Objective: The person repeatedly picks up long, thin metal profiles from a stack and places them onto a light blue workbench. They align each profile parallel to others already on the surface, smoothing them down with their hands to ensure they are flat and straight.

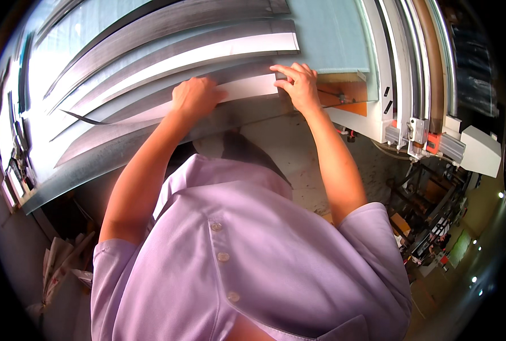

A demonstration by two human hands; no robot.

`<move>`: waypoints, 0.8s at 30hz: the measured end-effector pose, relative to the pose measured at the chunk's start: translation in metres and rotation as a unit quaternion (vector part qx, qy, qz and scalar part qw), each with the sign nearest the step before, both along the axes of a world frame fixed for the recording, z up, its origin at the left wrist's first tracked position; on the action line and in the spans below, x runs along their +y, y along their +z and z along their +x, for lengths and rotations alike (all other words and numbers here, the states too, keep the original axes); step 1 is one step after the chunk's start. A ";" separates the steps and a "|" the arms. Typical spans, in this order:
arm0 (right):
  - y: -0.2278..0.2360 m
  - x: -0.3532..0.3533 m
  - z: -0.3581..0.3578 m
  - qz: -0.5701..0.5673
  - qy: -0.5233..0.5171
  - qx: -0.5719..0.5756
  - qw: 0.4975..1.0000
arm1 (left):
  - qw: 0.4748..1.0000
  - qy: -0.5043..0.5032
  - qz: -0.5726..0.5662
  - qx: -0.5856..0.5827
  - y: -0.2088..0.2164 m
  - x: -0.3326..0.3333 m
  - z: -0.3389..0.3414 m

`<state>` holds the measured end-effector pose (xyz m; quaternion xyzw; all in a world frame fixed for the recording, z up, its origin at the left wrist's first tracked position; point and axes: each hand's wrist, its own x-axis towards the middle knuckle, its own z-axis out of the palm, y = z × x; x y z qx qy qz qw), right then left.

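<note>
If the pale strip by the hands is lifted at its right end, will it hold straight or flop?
The pale strip would probably flop: it is long and narrow, and its left end appears to twist into a dark tip. It is likely light, since it looks thin. Lifted near the right hand alone, its far end may trail, given that length.

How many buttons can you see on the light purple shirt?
3: the top button, the middle button below it and the lowest button, all down the shirt's front. More may be hidden.
</note>
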<state>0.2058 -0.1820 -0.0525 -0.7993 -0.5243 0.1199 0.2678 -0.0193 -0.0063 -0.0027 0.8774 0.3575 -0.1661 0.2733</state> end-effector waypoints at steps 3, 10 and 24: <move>0.000 0.000 -0.001 -0.005 -0.005 -0.002 1.000 | 0.998 0.006 0.060 0.028 0.004 0.010 -0.037; 0.006 0.000 -0.002 -0.016 -0.003 0.005 1.000 | 0.986 0.093 0.075 0.112 0.018 0.074 -0.167; 0.010 0.000 -0.005 -0.040 0.000 -0.006 0.999 | 0.986 0.155 0.064 0.006 0.004 0.076 -0.195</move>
